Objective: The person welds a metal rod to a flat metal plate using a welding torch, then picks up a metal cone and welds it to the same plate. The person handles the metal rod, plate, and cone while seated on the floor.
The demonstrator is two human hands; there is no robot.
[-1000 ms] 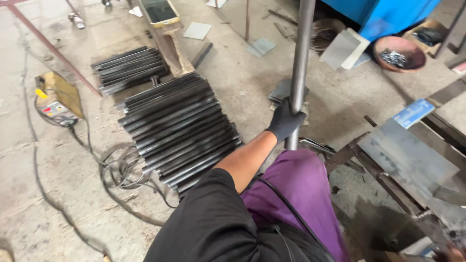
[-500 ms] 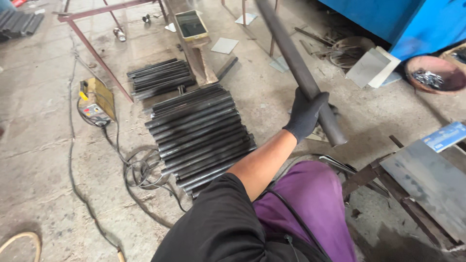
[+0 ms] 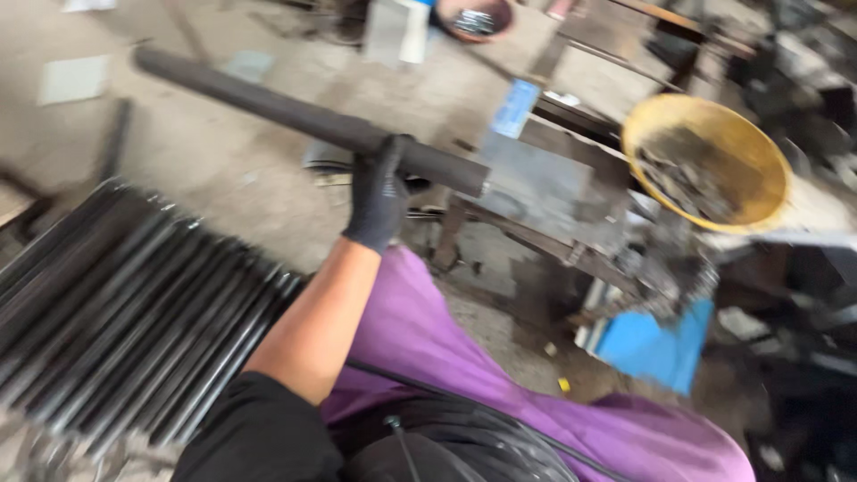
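Clearly, a dark steel pipe [image 3: 303, 120] is held off the floor in the upper middle of the frame, its long axis running from the upper left down towards the centre right. One end points to the upper left corner; the other end, cut square, is seen just right of the glove, above a grey metal plate [image 3: 536, 183]. The pipe is tilted only slightly from level across the picture.

It is gripped by the left hand [image 3: 379, 192], which is covered by a black glove and closed around the pipe near its lower right end, the bare forearm rising from the lower left. The right hand is not seen, so its state cannot be told.

At the left, a stack of dark rods [image 3: 134, 312] is laid side by side on the concrete floor [image 3: 223, 170], blurred by motion. Purple trousers [image 3: 428, 348] fill the lower centre below the arm.

At the upper right, a round yellow bowl [image 3: 705, 161] filled with dark scraps is set on cluttered metalwork. A small blue rectangular tag [image 3: 516, 107] is seen in the upper centre, just right of the pipe's end, lying at a slant; its markings are too blurred to make out. A larger blue sheet [image 3: 656, 348] is seen at the lower right. A brown round dish [image 3: 473, 16] is cut by the top edge.
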